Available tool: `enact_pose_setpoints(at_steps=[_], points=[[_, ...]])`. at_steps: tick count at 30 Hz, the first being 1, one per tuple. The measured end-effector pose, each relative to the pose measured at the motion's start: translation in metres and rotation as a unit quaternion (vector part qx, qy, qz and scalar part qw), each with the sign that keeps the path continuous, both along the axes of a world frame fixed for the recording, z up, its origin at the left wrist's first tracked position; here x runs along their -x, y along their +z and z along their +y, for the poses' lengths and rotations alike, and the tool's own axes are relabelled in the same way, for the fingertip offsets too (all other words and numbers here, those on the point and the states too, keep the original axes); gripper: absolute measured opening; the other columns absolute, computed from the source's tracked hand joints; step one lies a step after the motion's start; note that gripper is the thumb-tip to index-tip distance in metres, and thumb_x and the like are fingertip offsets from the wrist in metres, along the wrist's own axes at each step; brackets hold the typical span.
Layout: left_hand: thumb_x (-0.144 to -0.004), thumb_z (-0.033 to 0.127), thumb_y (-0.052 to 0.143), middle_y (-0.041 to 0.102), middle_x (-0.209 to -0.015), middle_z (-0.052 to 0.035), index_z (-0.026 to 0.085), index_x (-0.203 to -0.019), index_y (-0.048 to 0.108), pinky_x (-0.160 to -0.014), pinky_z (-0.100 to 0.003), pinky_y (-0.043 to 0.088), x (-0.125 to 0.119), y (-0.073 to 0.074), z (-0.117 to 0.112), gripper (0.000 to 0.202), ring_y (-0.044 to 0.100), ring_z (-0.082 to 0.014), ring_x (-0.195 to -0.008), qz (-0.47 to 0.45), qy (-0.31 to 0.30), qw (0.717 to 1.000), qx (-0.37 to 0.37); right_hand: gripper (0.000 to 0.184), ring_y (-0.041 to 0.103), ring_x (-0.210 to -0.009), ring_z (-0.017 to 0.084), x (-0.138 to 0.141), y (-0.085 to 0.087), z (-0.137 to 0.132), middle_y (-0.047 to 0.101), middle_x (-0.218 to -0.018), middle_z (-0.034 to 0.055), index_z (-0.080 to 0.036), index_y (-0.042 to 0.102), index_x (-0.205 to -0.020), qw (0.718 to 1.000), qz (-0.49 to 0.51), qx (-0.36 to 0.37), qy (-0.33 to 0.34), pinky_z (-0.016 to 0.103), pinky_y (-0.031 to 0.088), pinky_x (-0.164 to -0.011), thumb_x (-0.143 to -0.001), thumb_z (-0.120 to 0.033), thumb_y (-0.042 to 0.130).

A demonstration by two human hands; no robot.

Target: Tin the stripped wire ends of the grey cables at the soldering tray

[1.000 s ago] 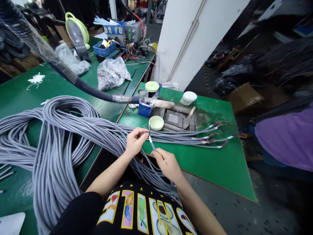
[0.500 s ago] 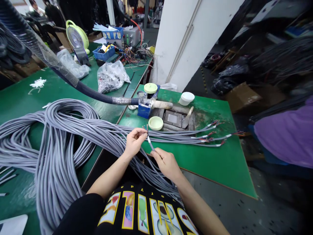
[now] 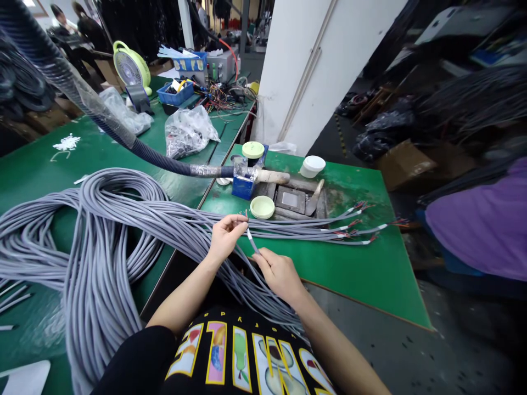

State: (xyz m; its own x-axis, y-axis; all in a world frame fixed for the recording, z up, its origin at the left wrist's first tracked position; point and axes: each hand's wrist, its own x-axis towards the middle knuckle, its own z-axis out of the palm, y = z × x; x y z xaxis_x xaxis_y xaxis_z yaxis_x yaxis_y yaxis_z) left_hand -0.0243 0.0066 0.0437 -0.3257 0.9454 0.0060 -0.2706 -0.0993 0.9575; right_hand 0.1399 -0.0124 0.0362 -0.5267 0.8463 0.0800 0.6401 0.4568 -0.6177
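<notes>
Between my hands a grey cable (image 3: 252, 242) stands tilted, with a white band near its stripped end. Thin coloured wires (image 3: 246, 214) fan out at its top. My left hand (image 3: 225, 236) pinches these wires between thumb and fingertips. Lower down, my right hand (image 3: 278, 272) is closed round the grey sheath. A large bundle of grey cables (image 3: 123, 203) lies coiled to the left and runs under my hands. Several cable ends with bare coloured wires (image 3: 362, 207) rest on the green table to the right.
Beyond my hands are a pale green bowl (image 3: 262, 207), a soldering pot (image 3: 291, 198) with a scraper (image 3: 315, 197), and a white tub (image 3: 313, 166). An extraction hose (image 3: 164, 159) crosses from upper left. A person in a purple top (image 3: 477, 219) is at the right.
The view has shifted slightly. Both hands keep their hold on the cable, and the wire tips at its top look drawn closer together.
</notes>
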Motion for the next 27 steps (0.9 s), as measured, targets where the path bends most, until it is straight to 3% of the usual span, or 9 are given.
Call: enact_pose_setpoints(at_steps=[11,20,24,27], points=[[-0.060,0.028,0.080,0.059,-0.059,0.0043,0.014,-0.078,0.068,-0.056,-0.019,0.043,0.002,-0.007,0.005,0.026,0.051,-0.0063,-0.054,0.021,-0.006,1.000,0.005,0.032,0.055,-0.054,0.018,0.002,-0.003,0.000,0.060,-0.060,0.0023,-0.023,0.049,-0.069,1.000,-0.018,-0.006,-0.004,0.029,0.025,-0.056,-0.095,-0.036,0.035],[-0.060,0.036,0.080,0.061,-0.059,0.0027,0.015,-0.068,0.062,-0.054,-0.020,0.042,-0.005,-0.004,0.004,0.029,0.053,-0.0073,-0.053,-0.019,0.036,0.999,-0.008,0.038,0.041,-0.049,0.013,0.001,0.001,0.002,0.048,-0.052,-0.0020,-0.023,0.041,-0.061,0.995,0.087,0.048,-0.007,0.027,0.027,-0.053,-0.093,-0.041,0.036],[-0.063,0.036,0.077,0.062,-0.060,0.0018,0.016,-0.066,0.059,-0.055,-0.021,0.043,-0.007,-0.010,0.005,0.027,0.054,-0.0085,-0.054,-0.022,0.034,0.999,-0.018,0.037,0.040,-0.051,0.013,0.002,0.003,0.004,0.044,-0.052,-0.0028,-0.021,0.049,-0.063,0.981,0.157,0.110,-0.014,0.026,0.030,-0.052,-0.092,-0.044,0.041],[-0.068,0.028,0.073,0.062,-0.063,0.0011,0.017,-0.066,0.062,-0.060,-0.023,0.044,-0.012,-0.015,0.000,0.016,0.055,-0.0098,-0.059,0.044,0.038,0.997,-0.047,0.035,0.036,-0.041,0.012,0.002,0.001,0.008,0.041,-0.047,-0.0063,-0.019,0.061,-0.092,0.942,0.243,0.232,-0.023,0.024,0.029,-0.042,-0.088,-0.051,0.049]])
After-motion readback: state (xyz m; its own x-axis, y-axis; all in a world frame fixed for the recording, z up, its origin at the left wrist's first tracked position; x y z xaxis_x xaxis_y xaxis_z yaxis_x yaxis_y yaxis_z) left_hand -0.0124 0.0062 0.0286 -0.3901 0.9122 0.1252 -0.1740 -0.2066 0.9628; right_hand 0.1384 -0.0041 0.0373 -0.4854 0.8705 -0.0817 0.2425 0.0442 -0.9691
